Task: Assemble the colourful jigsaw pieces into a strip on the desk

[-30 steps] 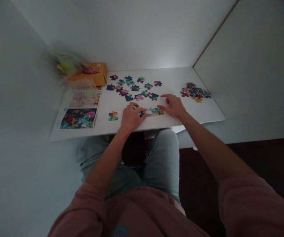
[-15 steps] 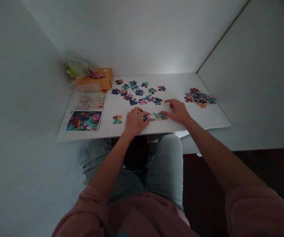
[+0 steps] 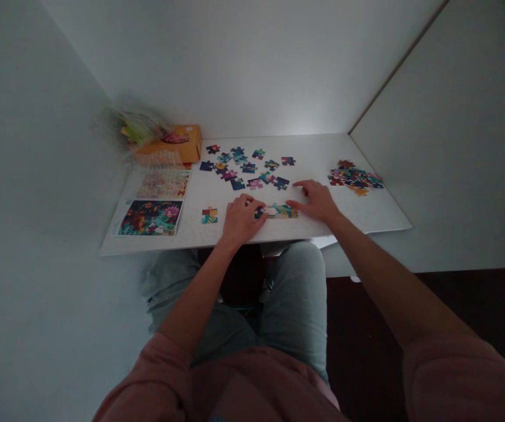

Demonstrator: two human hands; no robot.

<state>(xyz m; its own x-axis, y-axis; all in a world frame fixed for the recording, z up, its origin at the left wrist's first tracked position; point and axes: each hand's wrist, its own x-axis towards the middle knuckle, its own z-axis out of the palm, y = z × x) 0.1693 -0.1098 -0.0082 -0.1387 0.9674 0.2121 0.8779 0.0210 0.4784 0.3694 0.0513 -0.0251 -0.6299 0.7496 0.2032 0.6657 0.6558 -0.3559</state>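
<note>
The joined pieces (image 3: 279,210) lay near the front edge of the tabletop (image 3: 367,214). The left hand (image 3: 240,218) touched their left end, the right hand (image 3: 318,201) their right; each grip lay open and flat, clasping nothing.

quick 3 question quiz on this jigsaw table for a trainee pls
1. True or false: the heap of loose colourful jigsaw pieces lies on the right part of the white table, apart from both hands.
2. What lies on the table between the left hand and the right hand? A a pair of scissors; B a short strip of joined colourful jigsaw pieces; C a glass of water.
3. Fill in: the single loose jigsaw piece near the table's front edge lies to the ___ of the left hand.
Key: 1 true; 2 B; 3 left.
</note>
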